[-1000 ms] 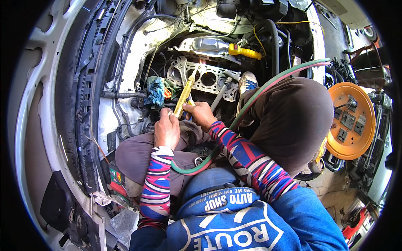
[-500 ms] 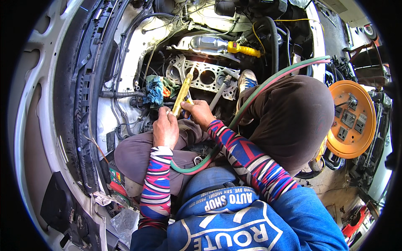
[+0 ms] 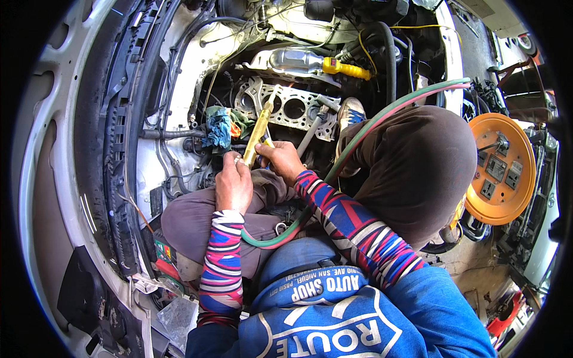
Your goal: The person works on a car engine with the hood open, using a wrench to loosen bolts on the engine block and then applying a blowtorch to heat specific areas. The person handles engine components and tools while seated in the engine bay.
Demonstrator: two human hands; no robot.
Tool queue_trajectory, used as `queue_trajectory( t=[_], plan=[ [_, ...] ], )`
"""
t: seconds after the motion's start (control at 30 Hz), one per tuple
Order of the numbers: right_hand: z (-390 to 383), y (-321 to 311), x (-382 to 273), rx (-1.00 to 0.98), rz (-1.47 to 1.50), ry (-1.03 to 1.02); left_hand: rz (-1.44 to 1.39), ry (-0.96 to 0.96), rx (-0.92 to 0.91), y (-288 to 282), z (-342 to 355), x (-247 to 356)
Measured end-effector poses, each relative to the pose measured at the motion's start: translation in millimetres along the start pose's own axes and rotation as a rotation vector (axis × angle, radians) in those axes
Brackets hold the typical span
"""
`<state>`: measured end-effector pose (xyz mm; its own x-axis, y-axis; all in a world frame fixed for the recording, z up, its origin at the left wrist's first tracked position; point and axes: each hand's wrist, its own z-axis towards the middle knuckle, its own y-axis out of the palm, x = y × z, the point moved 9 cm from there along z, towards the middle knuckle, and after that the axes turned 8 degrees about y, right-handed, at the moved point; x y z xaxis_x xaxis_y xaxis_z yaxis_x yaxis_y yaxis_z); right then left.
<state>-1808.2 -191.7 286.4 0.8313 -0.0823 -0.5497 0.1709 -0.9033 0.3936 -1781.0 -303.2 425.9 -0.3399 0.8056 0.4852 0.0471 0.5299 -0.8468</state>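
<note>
My left hand [image 3: 233, 186] pinches the near end of a slim brass-yellow gas torch [image 3: 258, 134], by a small pale fitting. Closed round the same torch just to the right, my right hand [image 3: 282, 160] has its thumb along the body. The torch tilts away from me, its pale tip over the bores of a bare engine block [image 3: 292, 108]; whether it touches the metal, I cannot tell. A wrench [image 3: 255, 92] lies on the block's left end. A hammer [image 3: 311, 132] rests at its right end. Paired green and pink hoses [image 3: 382, 122] loop across my lap; their near end is hidden.
A work lamp [image 3: 347, 68] with a yellow handle lies behind the block. Blue rags [image 3: 217, 127] sit left of it. My knees [image 3: 421, 170] are bent inside the engine bay. An orange cable reel [image 3: 512, 197] with sockets stands at the right. Black hoses line the left side.
The small orange glow by the torch tip has gone. The torch and my hands have shifted only slightly, and both hands keep their hold.
</note>
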Motion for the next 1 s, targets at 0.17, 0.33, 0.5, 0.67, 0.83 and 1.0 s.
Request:
queue_trajectory(
  t=[0.17,0.33,0.5,0.67,0.83,1.0],
  plan=[
    [-1.0,1.4,0.5,-0.007,0.012,0.009,-0.005,0.003,0.010,-1.6,-1.3,0.1],
    [-1.8,3.0,0.9,-0.019,0.018,0.018,-0.007,0.007,0.009,-1.1,-1.7,-1.7],
    [-2.7,2.8,0.3,-0.015,0.023,0.018,-0.004,0.012,0.002,-1.4,-2.2,-1.3],
    [-3.5,0.8,-0.3,0.005,0.005,0.021,-0.010,0.019,0.008,-1.4,-2.4,-1.1],
    [-3.0,-1.4,0.1,0.022,-0.045,0.026,-0.013,0.005,0.001,-0.3,-2.4,-2.9],
    [-3.0,1.6,0.6,-0.008,-0.001,0.020,-0.001,0.006,-0.002,-1.4,-4.2,-3.3]
  ],
)
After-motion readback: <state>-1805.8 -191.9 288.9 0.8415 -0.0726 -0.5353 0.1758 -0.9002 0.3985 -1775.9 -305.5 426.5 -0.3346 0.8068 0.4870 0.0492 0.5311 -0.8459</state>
